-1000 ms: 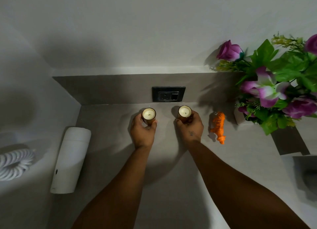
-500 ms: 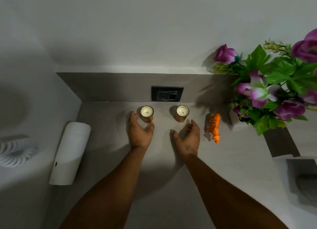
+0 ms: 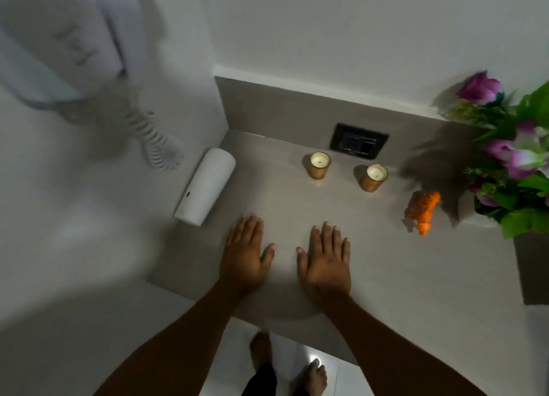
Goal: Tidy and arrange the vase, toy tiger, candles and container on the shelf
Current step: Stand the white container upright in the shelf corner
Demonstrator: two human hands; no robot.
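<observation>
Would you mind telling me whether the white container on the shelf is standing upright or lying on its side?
Lying on its side: the white container rests lengthwise on the shelf near the left wall.

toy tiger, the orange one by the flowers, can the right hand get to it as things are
Probably yes. The right hand lies flat and empty on the grey shelf, and bare surface runs from it to the orange toy tiger. The two candles sit further back, off that path.

Walls: we see plain white walls [image 3: 341, 24] meeting in a corner.
Backsplash: a grey strip [image 3: 282, 113] carries a dark socket plate [image 3: 359, 141].
Left wall: a white unit [image 3: 56, 48] with a coiled cord [image 3: 151, 137] (blurred).
Floor: pale glossy tiles [image 3: 297, 354].
Light: dim.
</observation>
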